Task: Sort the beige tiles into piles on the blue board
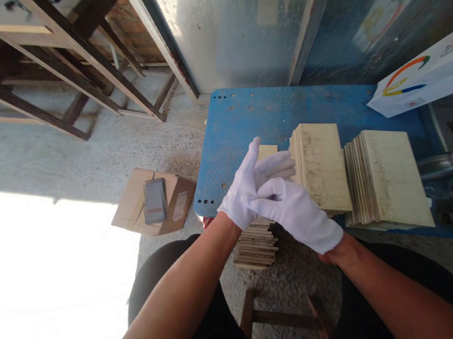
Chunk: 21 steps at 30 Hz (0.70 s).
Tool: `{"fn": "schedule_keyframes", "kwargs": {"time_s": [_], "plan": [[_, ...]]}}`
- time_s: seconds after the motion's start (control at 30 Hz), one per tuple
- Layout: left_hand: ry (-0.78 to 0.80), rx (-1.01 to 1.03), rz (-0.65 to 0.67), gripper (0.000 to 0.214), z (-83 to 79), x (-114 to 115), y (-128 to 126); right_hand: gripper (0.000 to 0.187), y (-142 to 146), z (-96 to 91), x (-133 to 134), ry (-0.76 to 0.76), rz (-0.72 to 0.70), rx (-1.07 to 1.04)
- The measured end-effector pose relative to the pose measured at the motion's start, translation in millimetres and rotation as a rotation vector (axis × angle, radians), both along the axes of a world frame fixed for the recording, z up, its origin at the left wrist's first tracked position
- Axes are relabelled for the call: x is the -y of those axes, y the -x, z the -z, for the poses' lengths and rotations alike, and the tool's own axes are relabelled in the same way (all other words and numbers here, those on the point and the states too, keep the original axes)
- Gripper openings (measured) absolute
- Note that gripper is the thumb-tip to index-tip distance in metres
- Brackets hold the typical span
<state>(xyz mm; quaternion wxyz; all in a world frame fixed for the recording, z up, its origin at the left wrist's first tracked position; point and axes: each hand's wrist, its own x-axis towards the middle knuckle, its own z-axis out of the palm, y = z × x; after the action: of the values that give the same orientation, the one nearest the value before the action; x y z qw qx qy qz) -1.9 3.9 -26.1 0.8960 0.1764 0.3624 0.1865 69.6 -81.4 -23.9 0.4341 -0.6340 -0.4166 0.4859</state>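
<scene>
White fabric glove (pixel 236 203) is covering the left hand (pixel 256 179), over the counter (pixel 237 127)'s near edge, by its left corner. Left fingers are lying straight, grasping nothing; the right hand (pixel 299 209) is touching this glove, maybe pinching, I cannot tell. Cloth is probably feeling light, soft; the cuff (pixel 229 217) is likely offering best hold.

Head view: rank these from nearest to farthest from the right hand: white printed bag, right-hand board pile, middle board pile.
From the gloved right hand:
1. Middle board pile: just ahead and to the right, on the blue table.
2. Right-hand board pile: farther right, past the middle one.
3. White printed bag: toward the picture's upper right.
</scene>
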Motion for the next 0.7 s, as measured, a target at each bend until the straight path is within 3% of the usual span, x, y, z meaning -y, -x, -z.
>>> {"fn": "schedule_keyframes", "kwargs": {"time_s": [0.17,0.3,0.4,0.57,0.7], "plan": [[-0.031,0.080,-0.110,0.072,-15.1,-21.9,4.9,0.040,-6.1,-4.2,-2.7,0.180,-0.089,-0.125],[-0.099,0.151,-0.246,0.072,-27.3,-33.0,16.9,0.041,-3.5,2.8,-2.1,0.266,-0.219,0.036],[-0.089,0.154,-0.299,0.073,-25.4,-34.7,19.6,0.035,4.0,9.0,-1.0,0.265,-0.216,0.003],[-0.008,0.194,-0.278,0.074,-13.5,-29.3,15.0,0.027,9.8,15.7,-2.4,0.139,-0.176,-0.095],[0.004,0.187,-0.273,0.073,-11.3,-24.8,11.3,0.023,6.2,17.4,-3.4,0.130,-0.149,-0.096]]}}
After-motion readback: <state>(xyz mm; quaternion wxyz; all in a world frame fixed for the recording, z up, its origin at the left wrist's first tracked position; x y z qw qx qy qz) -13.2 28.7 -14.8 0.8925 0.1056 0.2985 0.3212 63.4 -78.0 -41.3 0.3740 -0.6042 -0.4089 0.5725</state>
